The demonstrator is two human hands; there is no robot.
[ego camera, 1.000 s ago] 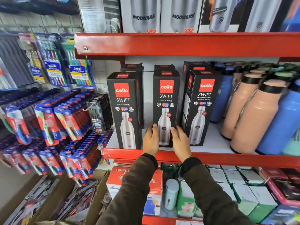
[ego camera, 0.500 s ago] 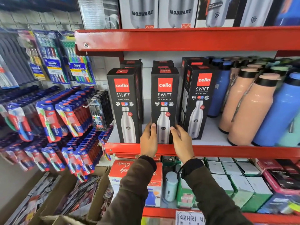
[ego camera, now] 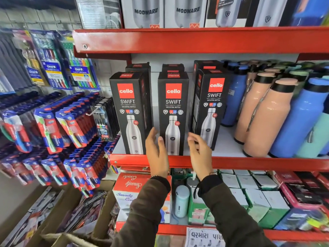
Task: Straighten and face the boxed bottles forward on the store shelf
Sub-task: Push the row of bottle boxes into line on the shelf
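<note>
Three black Cello Swift bottle boxes stand at the front of the red shelf [ego camera: 249, 162]. The left box [ego camera: 129, 111] and the middle box [ego camera: 173, 107] face forward. The right box [ego camera: 211, 106] is turned a little to the left and shows its side panel. More such boxes stand behind each. My left hand [ego camera: 157, 154] hovers with fingers apart by the middle box's lower left corner. My right hand [ego camera: 199, 154] hovers with curled, spread fingers between the middle and right boxes. Neither hand holds a box.
Peach bottles [ego camera: 263, 118] and blue bottles [ego camera: 300, 118] crowd the shelf right of the boxes. Toothbrush packs [ego camera: 58, 125] hang on the left wall. Modware boxes [ego camera: 187, 11] fill the upper shelf. Small boxes [ego camera: 252, 191] and a pale flask [ego camera: 180, 200] sit on the lower shelf.
Both hands have let go of the middle box and pulled back a little, fingers spread. The right hand has shifted toward the right box.
</note>
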